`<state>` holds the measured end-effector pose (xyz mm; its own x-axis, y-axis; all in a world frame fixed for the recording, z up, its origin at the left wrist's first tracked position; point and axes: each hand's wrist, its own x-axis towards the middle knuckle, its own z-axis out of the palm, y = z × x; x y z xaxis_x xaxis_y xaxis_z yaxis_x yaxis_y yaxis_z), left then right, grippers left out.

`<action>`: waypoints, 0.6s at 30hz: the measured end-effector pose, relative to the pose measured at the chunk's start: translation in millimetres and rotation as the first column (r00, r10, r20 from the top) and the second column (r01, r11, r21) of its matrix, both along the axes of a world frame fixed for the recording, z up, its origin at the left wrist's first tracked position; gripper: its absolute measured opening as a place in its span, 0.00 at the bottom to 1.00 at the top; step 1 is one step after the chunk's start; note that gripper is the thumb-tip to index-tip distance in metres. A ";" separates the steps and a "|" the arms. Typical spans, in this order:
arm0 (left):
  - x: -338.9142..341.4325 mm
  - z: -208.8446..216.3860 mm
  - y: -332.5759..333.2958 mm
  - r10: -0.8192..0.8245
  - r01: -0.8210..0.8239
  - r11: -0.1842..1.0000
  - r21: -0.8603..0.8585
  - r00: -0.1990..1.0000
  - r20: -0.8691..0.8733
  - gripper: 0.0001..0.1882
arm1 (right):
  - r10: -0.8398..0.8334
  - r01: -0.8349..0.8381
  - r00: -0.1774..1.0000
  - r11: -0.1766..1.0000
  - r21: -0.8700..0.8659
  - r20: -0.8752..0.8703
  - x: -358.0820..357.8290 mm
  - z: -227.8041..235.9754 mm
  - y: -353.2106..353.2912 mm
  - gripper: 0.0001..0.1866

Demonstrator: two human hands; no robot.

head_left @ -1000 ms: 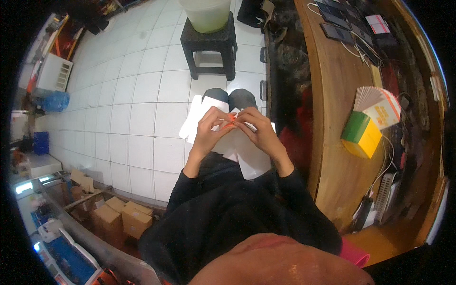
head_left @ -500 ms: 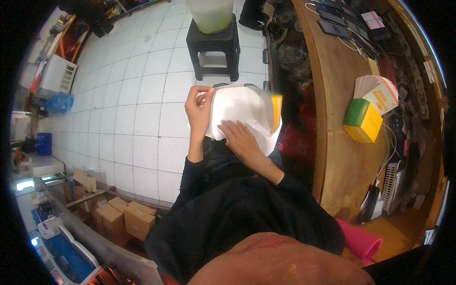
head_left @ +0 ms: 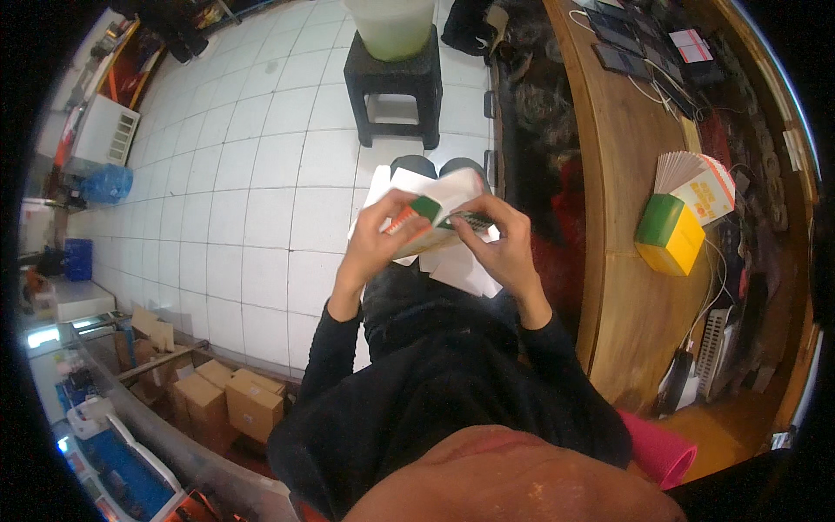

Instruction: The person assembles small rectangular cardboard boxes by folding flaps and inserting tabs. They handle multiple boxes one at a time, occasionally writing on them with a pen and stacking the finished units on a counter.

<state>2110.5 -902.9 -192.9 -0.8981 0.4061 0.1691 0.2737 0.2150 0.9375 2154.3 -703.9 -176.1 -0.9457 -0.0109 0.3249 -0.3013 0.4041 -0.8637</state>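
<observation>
Above my lap I hold a thin card carton [head_left: 457,187], white inside, with green and orange printed parts showing. It is bent up and partly folded. My left hand [head_left: 372,244] pinches its left side beside a green flap. My right hand [head_left: 506,245] grips the right side, thumb and fingers closed on a dark green patterned edge. White card sheets [head_left: 465,268] lie under the carton across my thighs, partly hidden by my hands.
On the wooden counter [head_left: 635,322] at right are a yellow and green box [head_left: 670,239], a fanned stack of printed cartons [head_left: 703,187], dark tablets [head_left: 622,59] and cables. Ahead, a black stool [head_left: 393,78] bears a translucent tub [head_left: 391,30]. Cardboard boxes [head_left: 254,407] sit at lower left.
The carton lay spread with its white side up; now it is folded up, with green and orange parts showing. My right hand has moved from its lower middle to its right side.
</observation>
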 end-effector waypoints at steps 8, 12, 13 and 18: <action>11.8 -27.2 32.7 0.225 -0.246 0.969 0.019 0.850 -0.476 0.16 | -0.139 0.137 0.986 0.990 -0.028 -0.089 -4.4 -13.5 0.5 0.08; 5.8 -34.5 28.5 0.211 -0.253 0.967 -0.029 0.861 -0.463 0.06 | 0.040 -0.034 0.979 0.999 0.031 -0.200 -10.8 -29.0 1.6 0.08; 4.0 -34.2 26.0 0.177 -0.202 0.979 -0.005 0.868 -0.463 0.04 | 0.095 -0.097 0.986 0.995 -0.007 -0.136 -9.6 -30.5 -1.2 0.10; 11.7 -36.0 31.4 0.285 -0.241 0.943 0.229 0.940 -0.186 0.03 | 0.162 -0.162 0.964 0.987 0.017 -0.213 -20.7 -33.9 -10.4 0.12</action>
